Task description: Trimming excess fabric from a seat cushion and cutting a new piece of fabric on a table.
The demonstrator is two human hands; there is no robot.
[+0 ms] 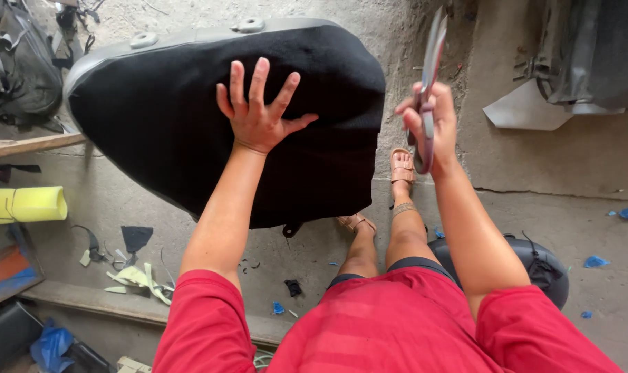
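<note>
Left hand point(258, 114) spread flat, pinning black seat point(189, 131) steady; right hand point(431, 124) grips scissors point(430, 76), blades raised clear.

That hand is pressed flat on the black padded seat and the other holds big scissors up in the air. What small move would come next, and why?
Probably bringing the scissors down toward the seat's right edge. The right hand holds them raised and clear of the fabric, while the left hand lies spread flat on the black covering, steadying it. Fabric scraps on the floor suggest trimming.
</note>
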